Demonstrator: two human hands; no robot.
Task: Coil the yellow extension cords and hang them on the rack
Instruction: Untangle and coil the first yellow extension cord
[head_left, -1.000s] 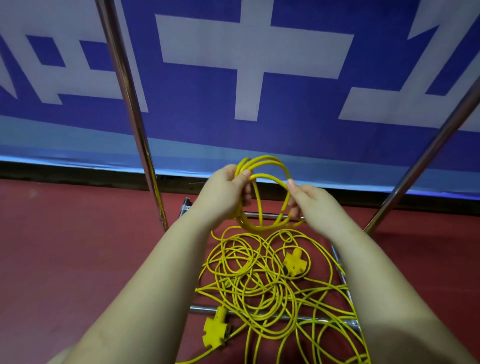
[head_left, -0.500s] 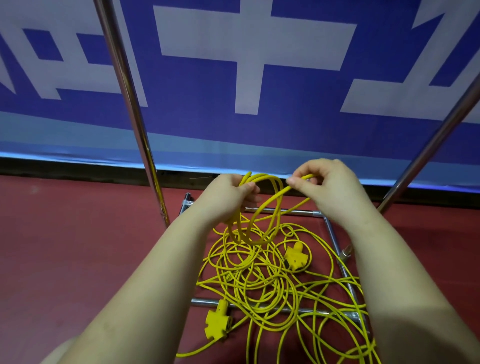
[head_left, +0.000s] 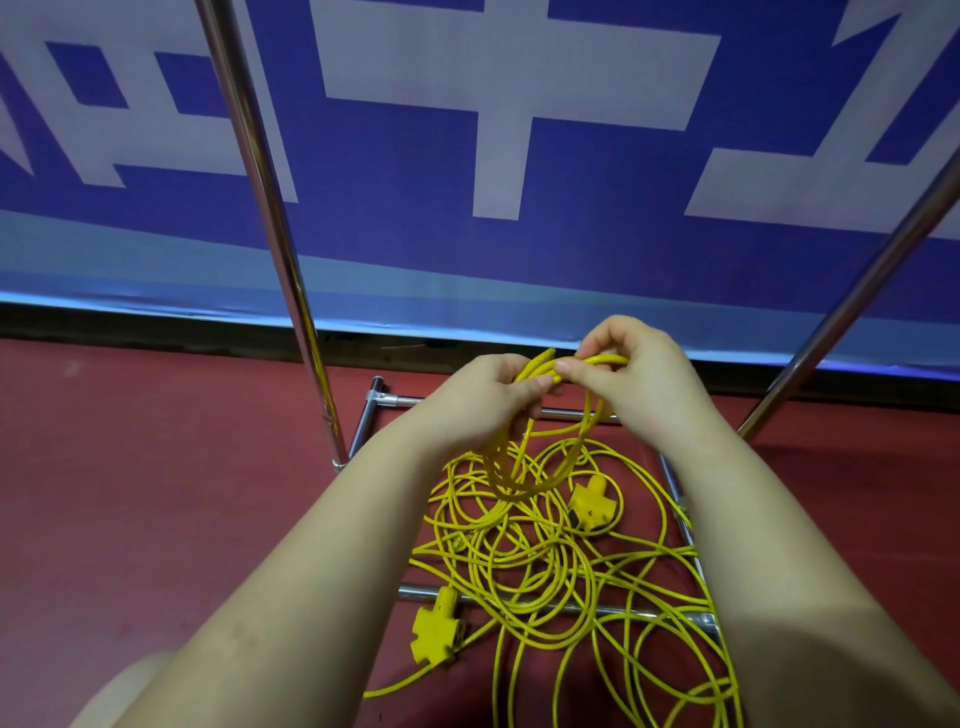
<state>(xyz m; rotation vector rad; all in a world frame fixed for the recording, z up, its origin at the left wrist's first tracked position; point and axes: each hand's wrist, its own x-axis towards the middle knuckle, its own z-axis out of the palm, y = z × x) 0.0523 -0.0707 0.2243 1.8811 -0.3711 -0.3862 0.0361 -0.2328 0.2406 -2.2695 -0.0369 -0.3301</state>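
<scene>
The coiling is under way but, by the look of it, far from finished. The left hand grips a small coil of yellow cord, a few loops gathered at the top and hanging down in front of the wrist. The right hand is close against it, fingertips pinching a strand at the top of the same loops, as if laying another turn into the bundle; the two hands nearly touch. Most of the yellow extension cords lie loose in a tangled heap on the red floor, spread over the low bars of the rack base directly below the hands. Two yellow socket ends rest in the heap: one near the hanging loops, the other beside the nearer cross bar. I cannot tell how many separate cords make up the heap. The rack's upright poles rise on both sides, and nothing hangs on the parts of them in view. What is left, I judge, is nearly all of the gathering, then the hanging itself.
</scene>
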